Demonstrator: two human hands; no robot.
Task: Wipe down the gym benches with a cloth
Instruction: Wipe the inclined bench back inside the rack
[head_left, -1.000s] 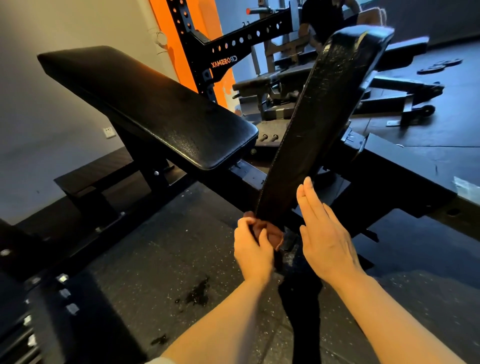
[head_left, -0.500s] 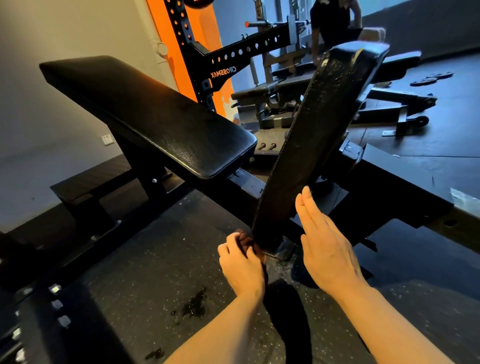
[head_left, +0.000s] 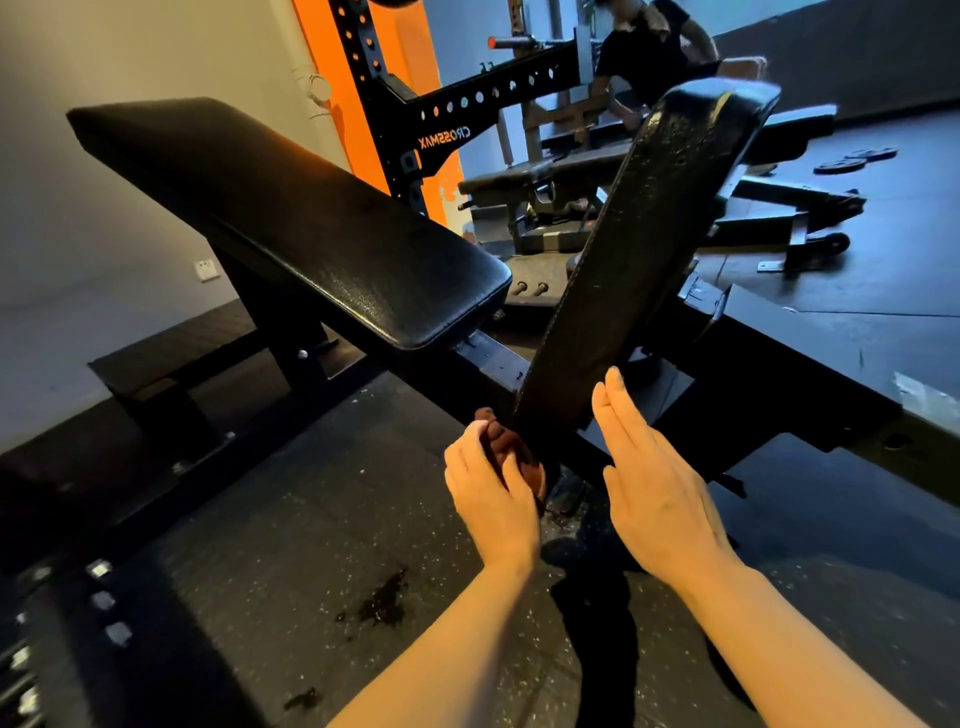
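Observation:
A black adjustable gym bench stands in front of me, its long back pad sloping up to the left and its narrow seat pad tilted steeply up to the right. My left hand grips a bunched reddish-brown cloth against the lower left edge of the seat pad. My right hand is held flat with straight fingers beside the pad's lower right edge; whether it touches the pad I cannot tell.
The black bench frame runs to the right. Behind stand an orange-and-black rack, another bench, weight plates on the floor and a person. A wet stain marks the rubber floor.
My left hand slid the cloth down to the seat pad's bottom corner, then back up a little along its left edge. My right hand stayed flat beside the pad.

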